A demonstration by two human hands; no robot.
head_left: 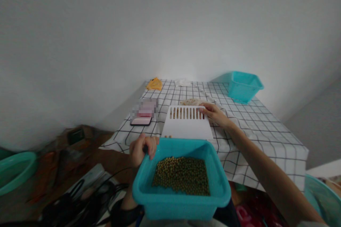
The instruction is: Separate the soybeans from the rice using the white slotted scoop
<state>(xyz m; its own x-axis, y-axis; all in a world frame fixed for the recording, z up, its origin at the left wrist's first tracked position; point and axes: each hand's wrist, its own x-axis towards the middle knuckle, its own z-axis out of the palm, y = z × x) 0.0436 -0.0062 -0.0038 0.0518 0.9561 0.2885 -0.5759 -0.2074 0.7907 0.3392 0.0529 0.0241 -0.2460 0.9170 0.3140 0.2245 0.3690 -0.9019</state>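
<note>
A teal plastic tub (181,204) full of small olive-green beans (182,175) sits close in front of me, below the table edge. My left hand (142,149) is closed round the tub's far left rim. A white slotted board (187,122) slopes from the checked tablecloth (255,127) down to the tub. My right hand (214,112) reaches out and rests on the board's top right corner by the slots, fingers curled on its edge. A few beans lie behind the slots and at the board's lower edge.
A second teal tub (243,86) stands at the table's far right. A phone (142,118), a yellow cloth (154,84) and a white cloth (182,82) lie on the table. Green basins (14,172) and dark clutter (77,202) cover the floor at left.
</note>
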